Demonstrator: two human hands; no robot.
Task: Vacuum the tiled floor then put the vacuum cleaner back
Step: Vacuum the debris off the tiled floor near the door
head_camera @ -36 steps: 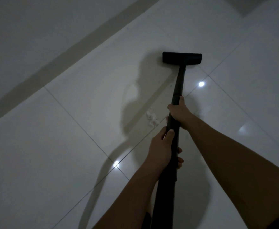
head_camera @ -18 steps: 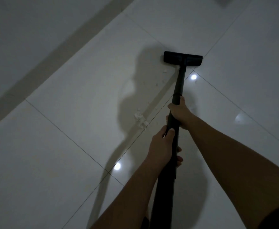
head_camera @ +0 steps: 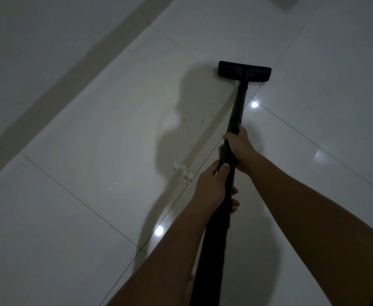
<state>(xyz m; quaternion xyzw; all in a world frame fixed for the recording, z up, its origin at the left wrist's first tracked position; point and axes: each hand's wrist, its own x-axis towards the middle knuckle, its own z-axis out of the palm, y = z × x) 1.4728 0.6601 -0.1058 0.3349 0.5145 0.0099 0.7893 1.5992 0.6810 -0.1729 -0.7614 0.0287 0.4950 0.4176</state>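
View: head camera, looking down along the arms.
Left hand (head_camera: 212,186): clamped round the long black vacuum tube (head_camera: 236,111), nearer the person; thumb lies on top of the tube and the fingers curl under it.
Right hand (head_camera: 240,149): wrapped tight round the same tube, just ahead of the left hand; the two hands nearly touch.
Task item, position: the flat black rectangular floor head (head_camera: 244,71) lies on the glossy white tiled floor (head_camera: 92,151). It sits over a grout line, beyond the bright crossing of joints and well apart from the floor's left edge.
Floor edge: a beige skirting band (head_camera: 48,89) runs diagonally along the left edge, below a grey wall (head_camera: 26,29).
Debris: a crumpled clump of white paper scraps (head_camera: 182,171) lies just left of the left hand; smaller white flecks (head_camera: 201,121) lie left of the tube.
Change since half a second ago: the floor head stands farther from the clump and past the grout crossing; both grips are unchanged.
Count: two hands, one tube, one floor head, one clump.
Count, flecks: several, too small for a firm number.
Count, reflections: two bright ceiling-light spots (head_camera: 254,104) on the tiles, and one fainter.
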